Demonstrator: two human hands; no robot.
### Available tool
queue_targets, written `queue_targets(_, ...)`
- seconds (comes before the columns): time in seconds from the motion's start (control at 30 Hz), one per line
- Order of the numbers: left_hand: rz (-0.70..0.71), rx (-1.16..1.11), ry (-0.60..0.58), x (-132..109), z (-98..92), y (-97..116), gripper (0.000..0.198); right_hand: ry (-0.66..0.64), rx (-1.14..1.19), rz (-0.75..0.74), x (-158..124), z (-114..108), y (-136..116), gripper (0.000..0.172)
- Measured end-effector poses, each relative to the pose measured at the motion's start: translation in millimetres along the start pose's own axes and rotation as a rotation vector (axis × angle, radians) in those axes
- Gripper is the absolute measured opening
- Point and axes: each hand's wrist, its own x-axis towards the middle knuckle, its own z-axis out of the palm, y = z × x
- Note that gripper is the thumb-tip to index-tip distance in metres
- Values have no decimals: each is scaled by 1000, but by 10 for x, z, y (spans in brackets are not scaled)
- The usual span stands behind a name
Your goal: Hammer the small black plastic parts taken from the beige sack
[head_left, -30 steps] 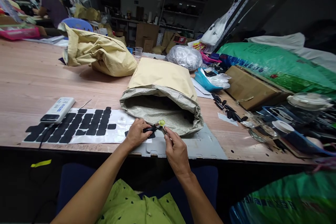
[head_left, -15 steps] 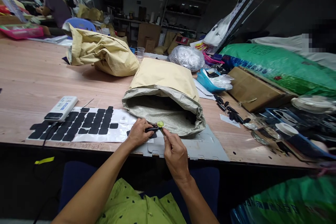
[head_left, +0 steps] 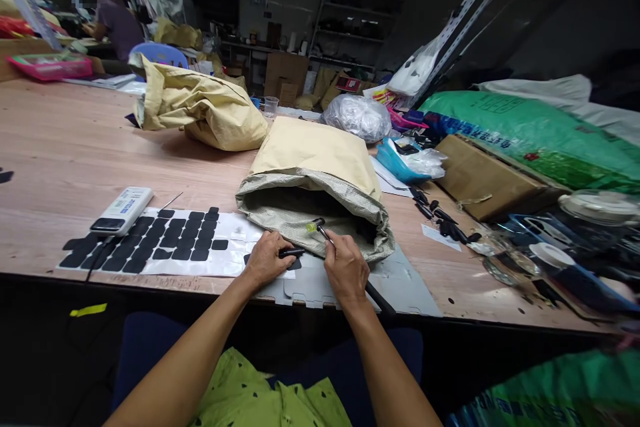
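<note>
My left hand (head_left: pixel 267 259) rests at the table's front and is closed on a small black piece (head_left: pixel 291 252). Beside it my right hand (head_left: pixel 346 267) grips a small hammer (head_left: pixel 380 298) with a dark handle, a metal shaft and a yellow-green face on its head. The hammer head is raised in front of the mouth of an open beige sack (head_left: pixel 320 147). Under both hands lies a grey board (head_left: pixel 400 283). To the left, black rounded patches (head_left: pixel 173 232) lie in rows on a white sheet (head_left: pixel 230 223).
A white power bank (head_left: pixel 125 209) with a cable lies at the left. Behind are a folded beige sack (head_left: pixel 220 110) and a clear plastic bag (head_left: pixel 357 117). Black pieces (head_left: pixel 445 220) and a cardboard box (head_left: pixel 490 177) are at the right. A person (head_left: pixel 117 27) sits far left.
My right hand has moved a little right and turned, so the hammer head is lifted off the black piece and its handle now shows. My left hand stays by the piece.
</note>
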Motion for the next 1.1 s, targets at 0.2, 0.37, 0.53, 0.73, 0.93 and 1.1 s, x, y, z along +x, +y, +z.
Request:
queue_targets(0.2, 51, 14, -29, 26, 7, -56, 17, -25, -210, -35, 14, 221, 63, 31)
queue_targets(0.37, 223, -35, 15, -116, -67, 66, 23, -46, -244, -38, -12, 213, 22, 31)
queue_targets(0.53, 425, -187, -178, -760, -35, 256, 30, -66, -272, -21, 2, 196, 13, 32)
queue_targets(0.73, -9, -80, -536, -1320, 409, -209, 34, -51, -279, -32, -9, 209, 23, 32)
queue_targets(0.93, -461, 80, -613, -1335, 619, -683, 65, -50, -273, -31, -9, 211, 18, 32)
queue_targets(1.1, -281, 50, -750, -1272, 412, -322, 46, -40, -268, -37, -8, 207, 10, 31)
